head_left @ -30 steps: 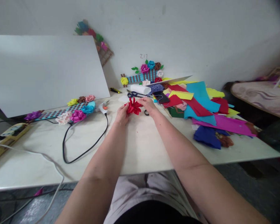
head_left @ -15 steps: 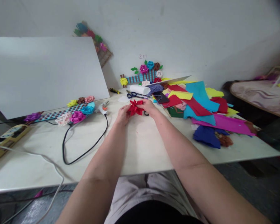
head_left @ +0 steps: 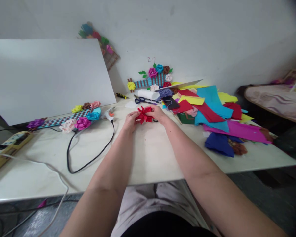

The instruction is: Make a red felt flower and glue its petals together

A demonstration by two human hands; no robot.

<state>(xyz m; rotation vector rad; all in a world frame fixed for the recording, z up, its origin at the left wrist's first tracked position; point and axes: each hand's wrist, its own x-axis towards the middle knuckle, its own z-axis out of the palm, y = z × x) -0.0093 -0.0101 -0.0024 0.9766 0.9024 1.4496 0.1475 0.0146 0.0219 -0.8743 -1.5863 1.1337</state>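
Note:
A red paper flower (head_left: 145, 114) with pointed petals spreads between my two hands, above the table (head_left: 153, 151). My left hand (head_left: 132, 119) pinches its left side, fingers closed. On the other side my right hand (head_left: 157, 113) grips the petals, also closed. A dark ring, perhaps a scissor handle (head_left: 155, 120), shows partly from behind the right hand. Just beyond the hands lie blue-handled scissors (head_left: 140, 100) and a white roll (head_left: 148, 94).
Left of my hands are a glue gun (head_left: 109, 114) with a looping black cord and a woven strip with paper flowers (head_left: 83, 123). Coloured crepe paper (head_left: 212, 108) is heaped at the right. A power strip (head_left: 12, 148) and a white board (head_left: 51, 79) stand at the left.
The red flower has turned slightly, its petals now spread more clearly in a star shape. Both hands stay in nearly the same place, still holding it.

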